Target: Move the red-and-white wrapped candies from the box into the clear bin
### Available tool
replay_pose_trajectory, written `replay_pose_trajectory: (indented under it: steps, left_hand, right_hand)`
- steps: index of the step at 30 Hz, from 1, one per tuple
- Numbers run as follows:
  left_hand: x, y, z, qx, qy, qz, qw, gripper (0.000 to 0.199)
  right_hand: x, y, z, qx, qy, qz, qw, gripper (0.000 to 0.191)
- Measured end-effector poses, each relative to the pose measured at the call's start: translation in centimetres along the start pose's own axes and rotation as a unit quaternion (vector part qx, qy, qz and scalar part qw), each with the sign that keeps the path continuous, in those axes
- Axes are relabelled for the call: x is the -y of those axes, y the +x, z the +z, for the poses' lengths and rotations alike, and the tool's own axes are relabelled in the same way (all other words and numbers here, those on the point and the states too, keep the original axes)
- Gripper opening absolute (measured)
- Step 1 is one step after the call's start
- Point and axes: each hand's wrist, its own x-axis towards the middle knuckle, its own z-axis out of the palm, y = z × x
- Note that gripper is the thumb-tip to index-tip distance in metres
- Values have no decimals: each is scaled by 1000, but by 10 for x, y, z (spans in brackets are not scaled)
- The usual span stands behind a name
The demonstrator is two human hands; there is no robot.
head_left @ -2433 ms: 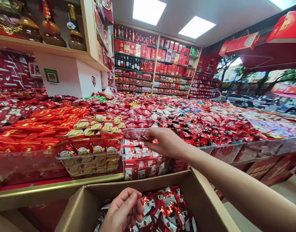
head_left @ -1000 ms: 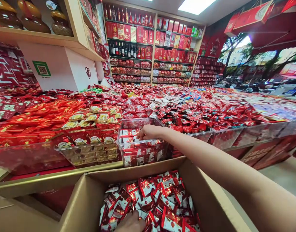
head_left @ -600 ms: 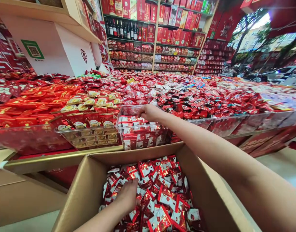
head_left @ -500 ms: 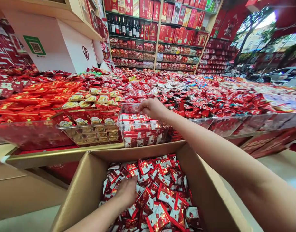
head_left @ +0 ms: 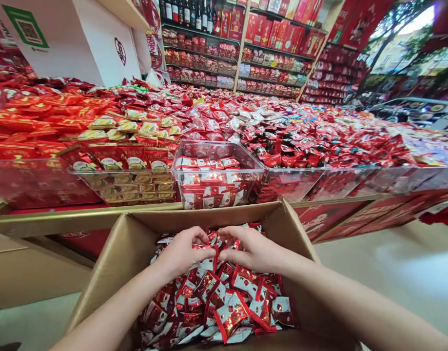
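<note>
Both of my hands are inside an open cardboard box (head_left: 110, 253) filled with small red-and-white candy packets (head_left: 233, 314). My left hand (head_left: 187, 251) has its fingers curled and its thumb across a candy packet (head_left: 208, 263), partly hidden by the hand. Facing it, my right hand (head_left: 247, 248) has its thumb and fingers apart, with the fingertips close to the same packet. Just beyond the box stands a clear plastic bin (head_left: 218, 171), with rows of similar red-and-white packets stacked inside it below the rim.
Left of that bin, another clear bin holds durian packets (head_left: 136, 158). Heaps of red candy packets (head_left: 293, 141) spread across the display. Behind are shelves with bottles (head_left: 187, 13) and red boxes. A white pillar (head_left: 95, 44) rises at the back left.
My right hand has come down from the clear bin into the cardboard box. My left hand has lifted and moved near it, with a packet in its fingers. The view has tilted downward.
</note>
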Motion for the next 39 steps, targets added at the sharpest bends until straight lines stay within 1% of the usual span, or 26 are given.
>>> replay_pose_trajectory:
  steps: [1,2,3,4,6,7,8,11,12,15,18,19,21,24,26,28,29,30,31,32,33,35,37,39]
  left_hand:
    - [-6,-2,-2,-5,-29,15,999,22]
    - [-11,-4,-3,-8,-69,25,997,23]
    - [-15,-6,-3,-10,-121,31,992,25]
    - [-19,-9,-3,-14,-184,30,982,28]
    - [-24,-13,-4,-30,-313,10,949,33]
    - [-26,-15,-5,-33,-358,-7,933,34]
    - [-27,-16,-7,-28,-382,-25,924,33]
    - [-27,-17,-12,7,-396,-65,916,25]
    - [-27,-17,-13,9,-397,-72,915,23]
    - [-25,-17,-14,-19,-427,-75,901,20]
    - [-27,-18,-12,-18,-481,-66,874,26]
    - [-28,-19,-12,-14,-486,-59,872,27]
    - [-30,-21,-12,6,-470,-43,881,30]
    - [-29,-18,-13,33,-413,-41,909,32]
    - [-23,-13,-14,39,-347,-43,936,30]
    - [-12,-9,-11,43,-193,-32,980,30]
    - [-5,-8,-8,51,-100,-25,993,31]
    - [2,-9,-4,61,-5,-18,998,31]
    - [9,-11,2,76,58,-16,995,31]
    - [15,-14,8,91,88,-16,992,29]
    - [20,-18,15,111,109,-21,988,26]
    - [27,-25,27,146,138,-31,979,26]
    - [28,-30,38,161,157,-35,974,40]
    - [28,-30,45,160,160,-35,973,50]
  right_hand:
    - [-3,1,4,27,47,31,998,40]
    - [-5,2,7,48,99,54,993,40]
    - [-6,3,9,59,150,73,984,37]
    - [-7,5,10,59,198,91,974,32]
    - [-8,7,11,41,274,120,954,30]
    - [-9,8,10,32,300,128,945,30]
    - [-9,9,10,24,319,134,938,31]
    - [-8,10,8,0,353,150,923,34]
    - [-7,10,8,-4,367,152,918,35]
    - [-2,10,7,-23,411,140,901,35]
    - [-1,10,7,-54,413,126,900,32]
    - [-1,10,6,-62,407,128,902,32]
    - [-2,11,4,-80,397,135,904,30]
    - [-4,12,0,-96,381,138,909,28]
    - [-7,12,-3,-102,345,143,922,26]
    - [-13,11,-6,-117,246,149,951,23]
    - [-16,10,-8,-119,173,150,966,20]
    - [-20,9,-9,-110,94,152,978,17]
    - [-23,7,-10,-84,18,154,984,14]
    - [-26,6,-10,-42,-48,159,985,12]
    - [-28,4,-10,9,-103,164,981,14]
    - [-29,2,-8,113,-188,168,961,19]
    - [-27,1,-5,199,-267,171,927,21]
    - [-23,0,-3,252,-322,182,894,25]
